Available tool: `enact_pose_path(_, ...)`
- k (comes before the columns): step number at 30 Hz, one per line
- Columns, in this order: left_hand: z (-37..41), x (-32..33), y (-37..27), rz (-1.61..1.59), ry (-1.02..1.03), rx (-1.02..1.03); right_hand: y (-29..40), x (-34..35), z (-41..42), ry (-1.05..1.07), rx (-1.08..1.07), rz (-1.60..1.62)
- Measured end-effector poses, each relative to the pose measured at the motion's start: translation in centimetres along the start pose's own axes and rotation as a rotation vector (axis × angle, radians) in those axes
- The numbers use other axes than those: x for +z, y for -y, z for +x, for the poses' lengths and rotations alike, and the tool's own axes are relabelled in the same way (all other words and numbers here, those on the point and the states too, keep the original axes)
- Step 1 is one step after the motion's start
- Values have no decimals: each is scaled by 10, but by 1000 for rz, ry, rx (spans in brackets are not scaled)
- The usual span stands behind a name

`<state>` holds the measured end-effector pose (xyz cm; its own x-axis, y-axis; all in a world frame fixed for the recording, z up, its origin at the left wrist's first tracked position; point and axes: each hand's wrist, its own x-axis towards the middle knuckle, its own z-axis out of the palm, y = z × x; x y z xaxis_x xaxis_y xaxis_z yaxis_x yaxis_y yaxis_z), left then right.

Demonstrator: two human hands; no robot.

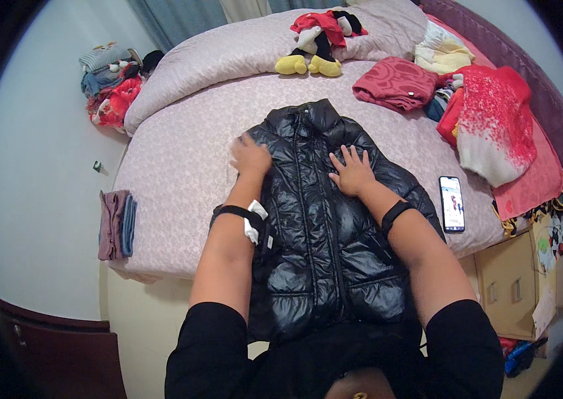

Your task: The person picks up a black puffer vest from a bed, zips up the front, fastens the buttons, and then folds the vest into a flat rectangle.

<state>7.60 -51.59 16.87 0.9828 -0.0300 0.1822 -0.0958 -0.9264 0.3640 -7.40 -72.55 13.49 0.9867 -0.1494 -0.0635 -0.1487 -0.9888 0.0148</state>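
Note:
A glossy black quilted puffer jacket [306, 214] lies front up on the bed, its collar pointing away from me and its hem near my body. My left hand [251, 155], slightly blurred, is at the jacket's left shoulder edge; its fingers look bent, and whether they grip any fabric cannot be told. My right hand [352, 171] rests flat on the upper right chest of the jacket with its fingers spread. The jacket's sleeve on the left is partly hidden by my forearm.
On the patterned bedspread [176, 164] lie a smartphone [452, 204], a folded dark pink towel [395, 84], a red and white fluffy garment [498, 119] and a plush toy [319, 42]. Folded cloths [114, 224] sit at the left edge. A cardboard box [506, 284] stands at lower right.

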Motion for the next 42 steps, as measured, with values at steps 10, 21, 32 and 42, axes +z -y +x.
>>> enact_pose_path(10,-48,29,-30,360,546,389,10,-3,-11,161,35,10)
enact_pose_path(21,-54,-12,1,238,917,586,-2,-27,-4,434,-34,97)
enact_pose_path(32,-173,-86,156,126,504,448,-62,-19,-251,-4,-482,139)
enact_pose_path(42,-233,-99,234,-534,496,-169,-125,20,-328,-295,486,568)
